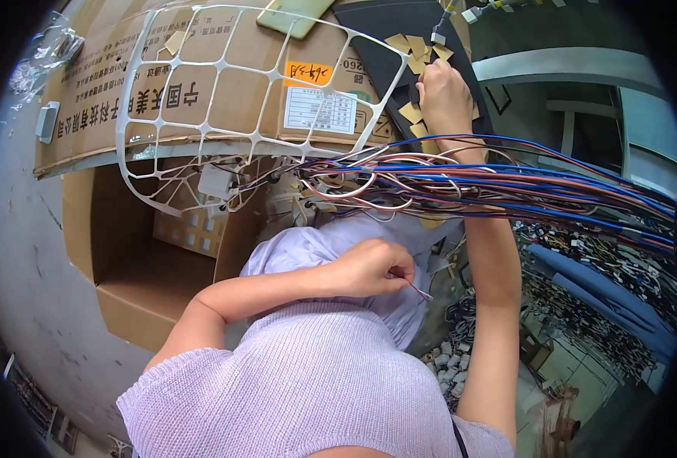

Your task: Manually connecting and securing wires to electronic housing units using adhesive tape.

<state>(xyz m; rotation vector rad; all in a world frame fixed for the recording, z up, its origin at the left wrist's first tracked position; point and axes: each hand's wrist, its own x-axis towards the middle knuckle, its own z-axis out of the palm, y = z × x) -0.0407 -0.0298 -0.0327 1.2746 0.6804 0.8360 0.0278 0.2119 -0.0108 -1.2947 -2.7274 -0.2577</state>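
My left hand [375, 269] is in front of my chest, its thumb and fingers pinched on thin wires [421, 291] whose short end sticks out to the right. Farther off, my right hand [445, 95] reaches beyond the wire bundle [491, 179], fingers curled down onto a black board [373, 21]. Small tan pads [411, 113] lie scattered on that board around the fingertips. What the right fingers hold, if anything, is hidden. Between the two hands the bundle of blue, red, white and black wires runs off to the right.
A white plastic grid frame [220, 65] leans over a large cardboard box [86, 99]. On the box lies a pale green phone-like slab [296, 24]. An open carton [136, 317] stands at the left. Heaps of cables and connectors [583, 282] lie at the right.
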